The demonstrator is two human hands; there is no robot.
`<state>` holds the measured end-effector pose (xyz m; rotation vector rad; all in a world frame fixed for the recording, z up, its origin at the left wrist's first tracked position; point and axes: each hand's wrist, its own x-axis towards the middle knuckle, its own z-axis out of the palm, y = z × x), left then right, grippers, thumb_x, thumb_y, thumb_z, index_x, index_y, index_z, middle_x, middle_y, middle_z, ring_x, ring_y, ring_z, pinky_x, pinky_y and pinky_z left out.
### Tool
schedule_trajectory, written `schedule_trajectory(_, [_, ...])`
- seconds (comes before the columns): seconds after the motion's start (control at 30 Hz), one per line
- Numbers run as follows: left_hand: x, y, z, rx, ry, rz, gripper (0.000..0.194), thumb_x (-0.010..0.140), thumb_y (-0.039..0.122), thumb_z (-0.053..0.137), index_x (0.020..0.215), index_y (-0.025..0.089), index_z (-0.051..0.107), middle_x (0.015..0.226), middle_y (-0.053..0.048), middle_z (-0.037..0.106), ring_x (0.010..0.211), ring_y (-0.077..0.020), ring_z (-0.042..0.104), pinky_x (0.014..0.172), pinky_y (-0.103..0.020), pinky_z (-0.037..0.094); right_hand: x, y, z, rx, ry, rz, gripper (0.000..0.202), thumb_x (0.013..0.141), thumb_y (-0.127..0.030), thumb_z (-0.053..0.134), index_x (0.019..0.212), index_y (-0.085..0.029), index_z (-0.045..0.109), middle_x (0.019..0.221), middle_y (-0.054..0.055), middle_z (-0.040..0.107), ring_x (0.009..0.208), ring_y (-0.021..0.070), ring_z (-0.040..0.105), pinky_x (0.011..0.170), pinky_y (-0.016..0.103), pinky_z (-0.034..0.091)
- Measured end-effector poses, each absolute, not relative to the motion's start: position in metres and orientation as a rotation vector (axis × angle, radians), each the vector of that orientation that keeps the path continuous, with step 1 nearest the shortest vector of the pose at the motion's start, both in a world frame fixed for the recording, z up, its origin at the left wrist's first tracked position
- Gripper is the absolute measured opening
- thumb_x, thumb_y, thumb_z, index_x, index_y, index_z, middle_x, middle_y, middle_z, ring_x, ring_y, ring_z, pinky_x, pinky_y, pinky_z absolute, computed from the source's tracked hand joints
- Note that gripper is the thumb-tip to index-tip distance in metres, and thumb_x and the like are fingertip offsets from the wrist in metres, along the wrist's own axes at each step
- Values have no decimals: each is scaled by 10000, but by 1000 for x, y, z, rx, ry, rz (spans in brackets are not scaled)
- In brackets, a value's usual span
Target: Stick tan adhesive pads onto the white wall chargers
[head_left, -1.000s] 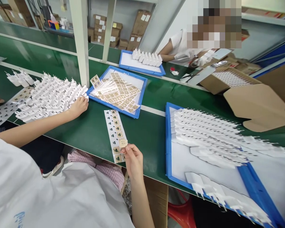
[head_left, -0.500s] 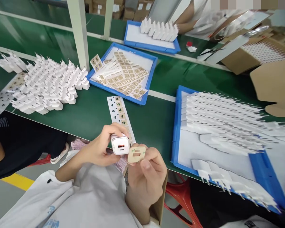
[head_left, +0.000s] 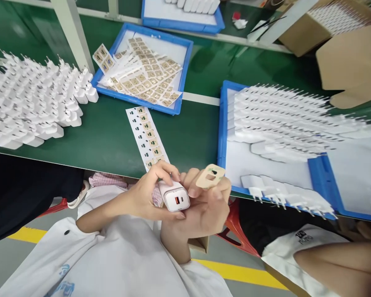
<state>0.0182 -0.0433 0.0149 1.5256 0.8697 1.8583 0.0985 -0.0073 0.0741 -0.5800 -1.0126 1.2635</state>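
Note:
My left hand (head_left: 154,192) is closed round a white USB charger (head_left: 175,198), its face with an orange-red port and a smaller slot turned toward me. Beside it, my right hand (head_left: 208,206) pinches a tan sticker (head_left: 210,176) with a cut-out and green marks, held up to the right of the charger. The fingers of the two hands come close together; whether they touch I cannot tell. Just beyond the hands lies a white sticker sheet (head_left: 146,136) with tan stickers along one side and bare punched spots along the other.
Many white chargers (head_left: 37,99) stand bunched at the left. A blue tray (head_left: 181,93) of sticker sheets lies behind. At right, another blue tray (head_left: 222,123) carries rows of chargers. Farther back are a blue tray (head_left: 182,25) and a cardboard box (head_left: 299,37). A person's arm (head_left: 343,264) shows lower right.
The view has tilted down and shifted. The right hand has lifted the sticker up and to the right, away from the charger's face. The charger has rotated in the left hand.

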Motion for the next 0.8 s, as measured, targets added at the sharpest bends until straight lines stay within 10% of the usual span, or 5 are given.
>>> schedule_trajectory(0.13, [29,-38,7,1508,805,1747,738,879,760,631,1412,309,391,1410,-125,490,1316,-305,521,1067,-486,488,95,5,75,-500,-1073,1030,259,943,-258,538,716,-261,414,584,-71,260,480,134,299,518,291,317])
schedule_trajectory(0.3, [32,-43,16,1339,973,1800,438,1025,500,553,1389,279,453,1215,-89,598,1030,-219,616,883,-371,523,94,16,82,-553,-1140,911,261,987,-243,461,733,-276,411,626,-53,241,537,162,345,617,336,340])
schedule_trajectory(0.8, [-2,-50,45,1790,1132,1749,602,984,673,508,1391,233,452,1115,-96,534,1043,-262,553,832,-417,547,121,-15,86,-495,-1326,1382,310,953,-260,617,687,-240,459,559,-61,371,446,104,305,461,280,332])
